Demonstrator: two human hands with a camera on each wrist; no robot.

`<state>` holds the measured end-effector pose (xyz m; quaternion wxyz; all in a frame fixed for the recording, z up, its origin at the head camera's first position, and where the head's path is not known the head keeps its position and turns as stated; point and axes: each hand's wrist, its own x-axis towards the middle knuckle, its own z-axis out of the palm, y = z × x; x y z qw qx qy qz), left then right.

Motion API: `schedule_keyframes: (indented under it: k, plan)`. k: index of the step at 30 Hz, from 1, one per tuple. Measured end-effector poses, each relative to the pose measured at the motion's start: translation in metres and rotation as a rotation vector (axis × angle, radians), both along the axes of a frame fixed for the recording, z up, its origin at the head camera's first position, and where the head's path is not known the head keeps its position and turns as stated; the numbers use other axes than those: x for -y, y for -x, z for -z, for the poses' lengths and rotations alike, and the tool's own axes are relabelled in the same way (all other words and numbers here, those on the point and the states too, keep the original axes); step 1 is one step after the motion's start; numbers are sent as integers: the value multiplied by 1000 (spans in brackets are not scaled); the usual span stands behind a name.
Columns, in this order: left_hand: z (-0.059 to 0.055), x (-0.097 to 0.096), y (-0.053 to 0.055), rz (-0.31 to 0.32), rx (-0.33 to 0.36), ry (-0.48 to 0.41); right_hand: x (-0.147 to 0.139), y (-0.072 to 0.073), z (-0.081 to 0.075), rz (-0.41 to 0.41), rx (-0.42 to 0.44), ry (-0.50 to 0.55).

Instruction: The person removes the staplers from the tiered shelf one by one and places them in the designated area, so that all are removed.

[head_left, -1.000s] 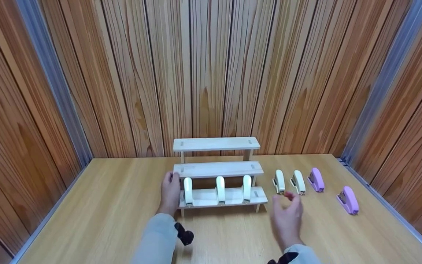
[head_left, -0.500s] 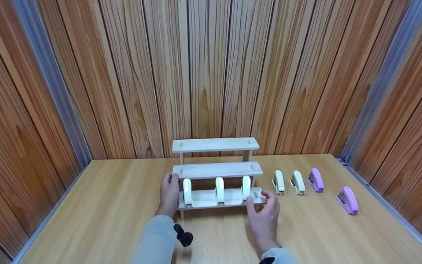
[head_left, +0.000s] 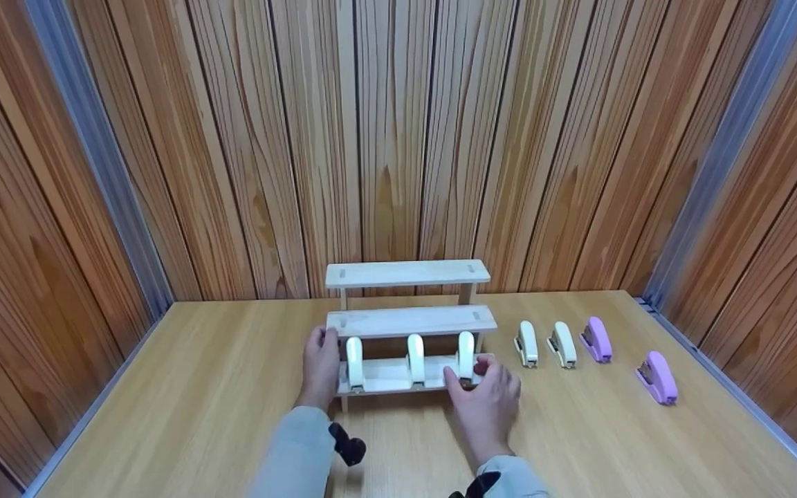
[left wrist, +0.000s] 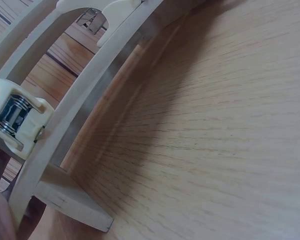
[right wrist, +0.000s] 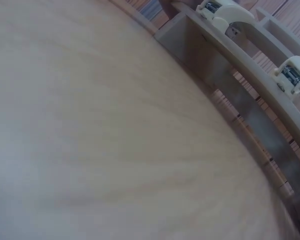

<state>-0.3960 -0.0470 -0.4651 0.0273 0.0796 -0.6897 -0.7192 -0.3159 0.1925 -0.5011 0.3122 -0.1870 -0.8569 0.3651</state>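
A three-tier wooden display stand (head_left: pixel 409 320) stands on the table, with three white staplers upright along its lowest step. My left hand (head_left: pixel 319 366) grips the stand's left end, close to the left stapler (head_left: pixel 355 363). That stapler's underside spring (left wrist: pixel 14 117) shows in the left wrist view. At the right end of the step, my right hand (head_left: pixel 487 408) has its thumb and fingers round both sides of the right stapler (head_left: pixel 465 356). Between the hands is the middle stapler (head_left: pixel 416 360). In the right wrist view, the middle stapler (right wrist: pixel 292 77) shows, while the right one is out of frame.
Right of the stand, two white staplers, one near (head_left: pixel 526 344) and one farther right (head_left: pixel 562 344), stand beside a purple stapler (head_left: pixel 597 339). Another purple stapler (head_left: pixel 657 378) lies closer to the table's right edge. Wood-panelled walls (head_left: pixel 398 138) enclose the back and sides.
My right hand has come left from beside the loose staplers to the right stapler on the lowest step, its fingers closing round it. My left hand keeps its grip on the stand.
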Motion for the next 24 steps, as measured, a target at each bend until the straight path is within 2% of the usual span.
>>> schedule_keyframes:
  k: [7, 12, 18, 24]
  plan:
    - [3, 1, -1, 6, 10, -26, 2, 4, 5, 58, -84, -3]
    - [-2, 2, 0, 4, 21, -26, 2, 6, 2, 74, -102, 27]
    - [-4, 1, 2, -20, -18, -23, -10, 8, 0, 45, -110, 116]
    - [1, 1, 2, -10, 1, -21, -36, 3, 2, -43, -115, 192]
